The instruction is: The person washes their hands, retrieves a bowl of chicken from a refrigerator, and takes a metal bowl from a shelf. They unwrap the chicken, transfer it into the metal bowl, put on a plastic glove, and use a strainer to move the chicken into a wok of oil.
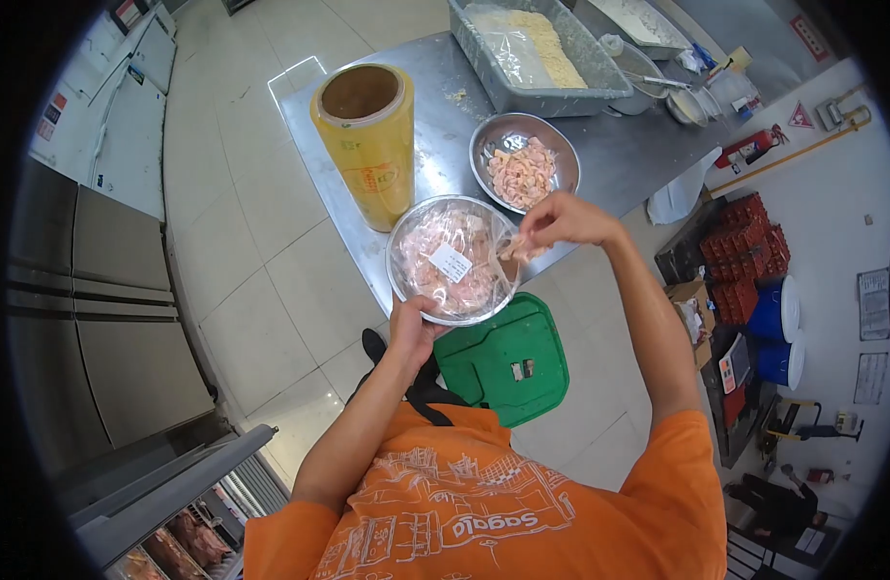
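Right at the tabletop's (440,145) edge, that wrapped bowl (472,318) could tip if the left hand (414,331), curled on its rim, slips, while the right hand's (569,220) closed pinch could drop meat (525,250) if it loosens, tbh.

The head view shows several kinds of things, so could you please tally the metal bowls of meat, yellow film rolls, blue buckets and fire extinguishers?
Metal bowls of meat: 2
Yellow film roll: 1
Blue buckets: 2
Fire extinguisher: 1
Total: 6
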{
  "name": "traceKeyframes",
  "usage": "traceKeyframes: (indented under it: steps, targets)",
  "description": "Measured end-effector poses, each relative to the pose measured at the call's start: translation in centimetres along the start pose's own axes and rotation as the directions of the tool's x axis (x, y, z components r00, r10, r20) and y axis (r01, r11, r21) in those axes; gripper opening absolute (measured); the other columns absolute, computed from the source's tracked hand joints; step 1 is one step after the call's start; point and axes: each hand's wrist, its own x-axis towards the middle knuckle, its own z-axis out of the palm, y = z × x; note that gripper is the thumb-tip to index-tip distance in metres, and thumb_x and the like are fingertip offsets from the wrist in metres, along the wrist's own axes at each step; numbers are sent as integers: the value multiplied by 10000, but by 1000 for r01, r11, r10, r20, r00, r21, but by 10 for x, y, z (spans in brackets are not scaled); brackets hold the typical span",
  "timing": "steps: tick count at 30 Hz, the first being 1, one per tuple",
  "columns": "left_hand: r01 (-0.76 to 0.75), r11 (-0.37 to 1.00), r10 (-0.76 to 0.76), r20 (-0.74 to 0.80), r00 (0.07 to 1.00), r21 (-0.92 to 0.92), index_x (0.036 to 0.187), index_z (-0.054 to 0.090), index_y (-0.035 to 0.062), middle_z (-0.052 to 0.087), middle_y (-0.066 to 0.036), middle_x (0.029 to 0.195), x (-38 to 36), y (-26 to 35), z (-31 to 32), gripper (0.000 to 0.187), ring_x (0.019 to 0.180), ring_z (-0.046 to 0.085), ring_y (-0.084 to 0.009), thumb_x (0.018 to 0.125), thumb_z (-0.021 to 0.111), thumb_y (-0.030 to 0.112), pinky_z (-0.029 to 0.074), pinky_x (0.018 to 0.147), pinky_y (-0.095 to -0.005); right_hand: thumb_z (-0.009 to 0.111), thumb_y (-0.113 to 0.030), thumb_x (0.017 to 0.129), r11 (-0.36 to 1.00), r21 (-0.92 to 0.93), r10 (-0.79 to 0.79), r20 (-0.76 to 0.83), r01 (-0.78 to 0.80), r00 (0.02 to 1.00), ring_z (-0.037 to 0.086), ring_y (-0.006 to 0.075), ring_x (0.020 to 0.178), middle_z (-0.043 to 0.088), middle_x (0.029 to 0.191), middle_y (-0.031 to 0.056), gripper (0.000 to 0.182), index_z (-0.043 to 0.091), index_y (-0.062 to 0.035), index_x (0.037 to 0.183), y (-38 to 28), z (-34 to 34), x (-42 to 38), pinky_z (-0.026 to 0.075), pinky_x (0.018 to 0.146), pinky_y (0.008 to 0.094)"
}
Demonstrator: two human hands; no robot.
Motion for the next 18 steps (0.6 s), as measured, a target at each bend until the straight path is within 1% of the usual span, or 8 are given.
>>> traceKeyframes:
  steps: [3, 6, 9, 11, 13, 14, 16, 18]
  targets:
    - [-16, 1000, 16, 0, 1000, 9, 1335, 305, -48, 510, -219, 1189, -1, 0, -2, 612, 972, 636, -366, 741, 448, -23, 604, 777, -490, 717, -116, 800, 949, 276, -112, -162, 154, 980, 600, 89, 681, 676, 804, 27, 114, 697, -22, 861, -2, -26, -11, 463, 588, 251]
    - [-21, 1000, 21, -3, 1000, 10, 1331, 312, -49, 510, -217, 1186, -2, 1, 0, 609, 959, 637, -363, 738, 450, -25, 607, 760, -484, 713, -103, 810, 822, 412, -182, -464, 393, 867, 596, 70, 735, 663, 840, 15, 123, 714, -42, 917, -14, -51, -16, 472, 631, 222]
    - [-14, 1000, 14, -3, 1000, -13, 1326, 317, -46, 511, -215, 1183, 1, 1, -2, 608, 953, 639, -357, 734, 455, -26, 612, 736, -475, 705, -95, 794, 907, 242, -144, -589, 344, 795, 636, 132, 775, 690, 889, 63, 139, 714, -42, 922, -18, -70, -1, 502, 687, 271]
    - [-3, 1000, 3, -19, 1000, -3, 1320, 321, -45, 512, -215, 1184, -1, 1, -2, 607, 954, 640, -355, 730, 460, -27, 613, 725, -469, 692, -87, 778, 955, -277, -254, -564, 110, 786, 638, 166, 831, 687, 928, 79, 198, 701, -33, 968, 12, -77, 29, 506, 751, 305]
    - [58, 998, -57, 28, 998, -39, 1419, 191, 99, 402, -204, 1321, 6, -1, -11, 759, 1093, 558, -388, 721, 452, -47, 587, 786, -520, 679, -80, 750, 639, -730, -334, -547, -242, 768, 638, 228, 833, 680, 944, 112, 251, 696, -38, 997, 41, -61, 45, 504, 758, 348]
    - [86, 995, -83, 54, 995, -57, 1469, 126, 171, 347, -199, 1390, 11, -2, -15, 849, 1163, 518, -405, 717, 449, -57, 573, 817, -545, 680, -81, 748, 705, -677, -314, -566, -213, 762, 639, 237, 831, 679, 933, 120, 245, 702, -43, 988, 45, -56, 46, 503, 746, 349]
    - [69, 997, -67, 63, 996, -35, 1470, 122, 169, 351, -200, 1387, 9, 0, -11, 850, 1158, 523, -403, 716, 444, -55, 576, 817, -540, 682, -83, 742, 817, -559, -268, -589, -145, 762, 641, 256, 827, 676, 911, 136, 233, 716, -54, 970, 32, -37, 46, 502, 723, 352]
    - [66, 998, -65, 54, 996, -23, 1471, 119, 168, 355, -202, 1383, 4, 1, -10, 852, 1151, 529, -402, 715, 441, -54, 579, 814, -537, 687, -110, 744, 826, -563, -268, -434, -27, 860, 651, 264, 793, 682, 871, 146, 206, 722, -48, 938, 28, -13, 44, 504, 695, 361]
